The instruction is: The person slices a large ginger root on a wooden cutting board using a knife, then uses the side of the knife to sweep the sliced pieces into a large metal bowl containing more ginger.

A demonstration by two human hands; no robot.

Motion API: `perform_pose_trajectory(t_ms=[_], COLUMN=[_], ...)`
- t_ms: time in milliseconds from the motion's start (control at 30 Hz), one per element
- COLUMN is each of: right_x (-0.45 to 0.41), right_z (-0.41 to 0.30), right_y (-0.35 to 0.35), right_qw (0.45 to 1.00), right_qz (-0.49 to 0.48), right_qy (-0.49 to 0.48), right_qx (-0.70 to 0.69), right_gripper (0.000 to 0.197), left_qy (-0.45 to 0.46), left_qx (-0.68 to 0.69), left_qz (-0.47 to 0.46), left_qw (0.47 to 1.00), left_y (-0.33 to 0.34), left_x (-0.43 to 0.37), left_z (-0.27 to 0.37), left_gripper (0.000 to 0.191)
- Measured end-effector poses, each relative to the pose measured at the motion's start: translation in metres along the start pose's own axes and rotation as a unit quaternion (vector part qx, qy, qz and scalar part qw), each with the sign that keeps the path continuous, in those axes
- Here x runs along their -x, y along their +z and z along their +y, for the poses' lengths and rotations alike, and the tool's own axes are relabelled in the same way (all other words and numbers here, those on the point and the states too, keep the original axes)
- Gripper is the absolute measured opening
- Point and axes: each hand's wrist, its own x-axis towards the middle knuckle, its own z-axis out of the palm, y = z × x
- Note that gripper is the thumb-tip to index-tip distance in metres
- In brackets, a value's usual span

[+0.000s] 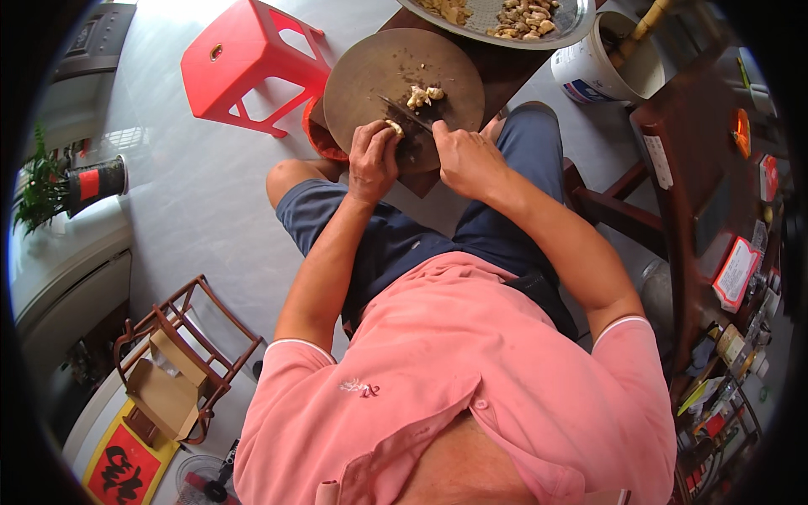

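My left hand (pixel 372 158) pinches a small piece of ginger root (pixel 396 129) over the near part of a round chopping board (pixel 360 76). My right hand (pixel 466 154) grips a knife (pixel 407 113); its handle is hidden in the fist. The dark blade points up and to the left, just beyond the piece in my left fingers. Behind the blade lies a knobbly lump of ginger (pixel 418 98). Damp dark patches and small scraps mark the board around it.
At the top, a metal tray (pixel 480 31) holds ginger pieces and pale slices or peelings. A red plastic stool (pixel 246 57) stands left of the board, with a red container (pixel 319 136) below. A white bucket (pixel 577 63) and dark wooden furniture (pixel 675 145) are on the right.
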Motion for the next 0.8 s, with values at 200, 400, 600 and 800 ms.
perform_pose_trajectory(t_ms=[200,400,600,800], right_x=[0.012,0.014,0.004,0.005], right_z=[-0.020,-0.023,-0.005,-0.013], right_y=[-0.002,0.011,-0.006,-0.007], right_qw=[0.998,0.997,0.996,1.000], right_qz=[-0.003,0.002,0.001,-0.002], right_qy=[-0.010,0.011,0.006,-0.001], right_qx=[0.069,0.080,-0.086,-0.006], right_gripper=[0.016,0.018,0.020,0.018], left_qy=[0.021,0.022,0.021,0.018], left_qx=[-0.034,-0.034,-0.022,-0.010], left_qz=[-0.006,-0.020,-0.001,-0.007], left_qw=[0.999,0.999,1.000,1.000], left_y=[-0.001,0.002,0.002,0.002], left_x=[-0.006,-0.003,-0.004,-0.007], left_z=[0.000,-0.006,-0.006,-0.008], left_gripper=[0.021,0.023,0.023,0.022])
